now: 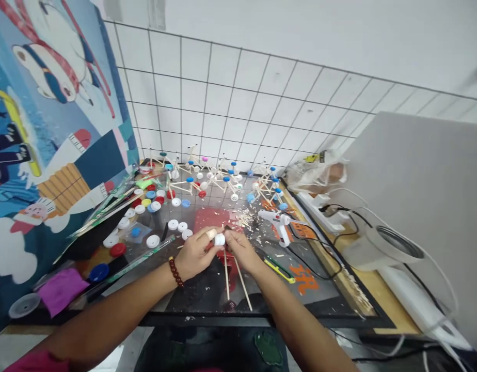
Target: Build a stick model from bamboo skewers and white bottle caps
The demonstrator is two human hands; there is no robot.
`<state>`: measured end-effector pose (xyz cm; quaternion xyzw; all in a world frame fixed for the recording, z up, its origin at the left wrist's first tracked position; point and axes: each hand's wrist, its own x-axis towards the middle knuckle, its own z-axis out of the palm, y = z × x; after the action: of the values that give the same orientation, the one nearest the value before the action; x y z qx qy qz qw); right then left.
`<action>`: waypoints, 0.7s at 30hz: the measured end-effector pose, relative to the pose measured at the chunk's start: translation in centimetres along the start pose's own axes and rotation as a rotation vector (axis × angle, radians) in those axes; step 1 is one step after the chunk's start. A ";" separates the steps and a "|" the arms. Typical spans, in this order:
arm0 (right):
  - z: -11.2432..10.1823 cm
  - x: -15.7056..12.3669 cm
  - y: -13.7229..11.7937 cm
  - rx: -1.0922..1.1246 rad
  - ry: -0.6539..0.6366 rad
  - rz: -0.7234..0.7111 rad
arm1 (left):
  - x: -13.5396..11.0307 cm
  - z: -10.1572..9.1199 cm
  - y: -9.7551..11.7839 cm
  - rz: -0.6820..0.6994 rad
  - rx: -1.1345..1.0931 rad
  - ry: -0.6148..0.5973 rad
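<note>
My left hand, with a beaded bracelet at the wrist, pinches a white bottle cap between finger and thumb. Against the cap's other side press the closed fingers of my right hand. Two thin wooden sticks run from beneath the hands toward the table's front edge; whether they are held or lie on the surface I cannot tell. Behind the hands lies a red patch with wood chips beside it. A white glue gun lies right of the hands, and a yellow-green utility knife lies nearer.
Loose bottle caps in several colours spread over the left side, near a purple packet. Stick-and-cap assemblies stand along the back by the wire grid. At right are a power strip, cables and a white roll.
</note>
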<state>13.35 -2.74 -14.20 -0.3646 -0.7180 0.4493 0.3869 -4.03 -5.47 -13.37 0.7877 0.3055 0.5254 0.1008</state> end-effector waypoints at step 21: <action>-0.9 -1.8 -6.6 -0.461 0.386 -0.394 | 6.9 -5.4 0.1 -0.608 -0.831 0.431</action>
<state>13.77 -6.13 -8.20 -0.3751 -0.7708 0.1151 0.5020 -6.97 -2.37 -5.68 0.4327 0.3000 0.6982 0.4852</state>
